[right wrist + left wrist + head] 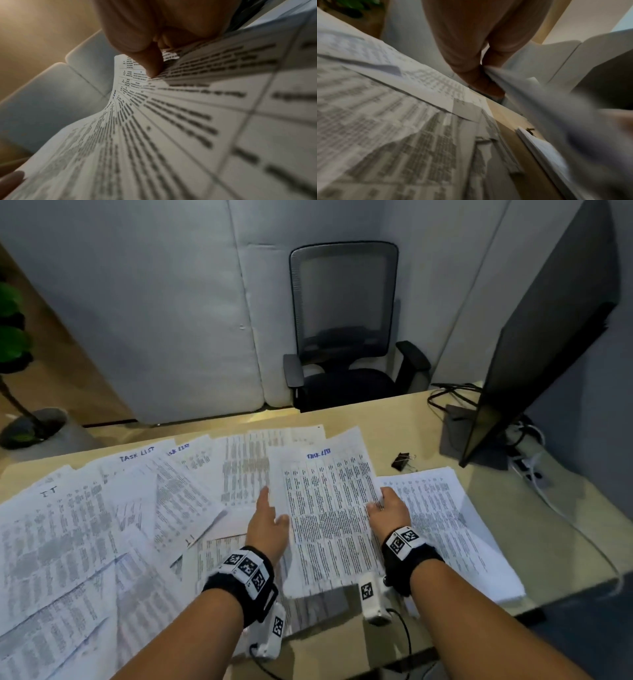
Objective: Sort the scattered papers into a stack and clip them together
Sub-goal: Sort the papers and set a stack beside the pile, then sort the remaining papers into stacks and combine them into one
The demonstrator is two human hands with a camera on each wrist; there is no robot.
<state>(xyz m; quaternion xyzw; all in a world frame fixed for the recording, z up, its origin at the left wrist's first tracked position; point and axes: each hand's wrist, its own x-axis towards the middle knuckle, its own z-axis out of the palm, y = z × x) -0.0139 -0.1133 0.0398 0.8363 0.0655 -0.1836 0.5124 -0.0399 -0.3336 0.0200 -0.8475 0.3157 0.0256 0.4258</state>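
Item 1, held sheet (325, 518): a printed page headed "TASK LIST" in blue, lifted above the desk (387, 422) between my two hands. My left hand (269, 525) takes its left edge, fingers running under the page and thumb lying on top; the left wrist view shows those fingers (471, 65) curled against the paper's edge. My right hand (388, 508) pinches the right edge, thumb on the printed face; in the right wrist view the thumb (150, 63) presses down onto the text.

Item 2, stack (452, 529): a squared pile of printed pages on the right part of the desk, just beside my right hand and partly under the held sheet's right edge.

Item 3, scattered papers (102, 525): many overlapping printed pages fanned across the left and middle of the desk, some headed "TASK LIST", some marked "IT".

Item 4, binder clip (402, 461): black, lying on bare desk just beyond the stack's far edge, touched by neither hand.

Item 5, surroundings: monitor (534, 354) at far right with cables (448, 395) behind it; office chair (346, 330) beyond the desk; potted plant (20, 378) at far left.
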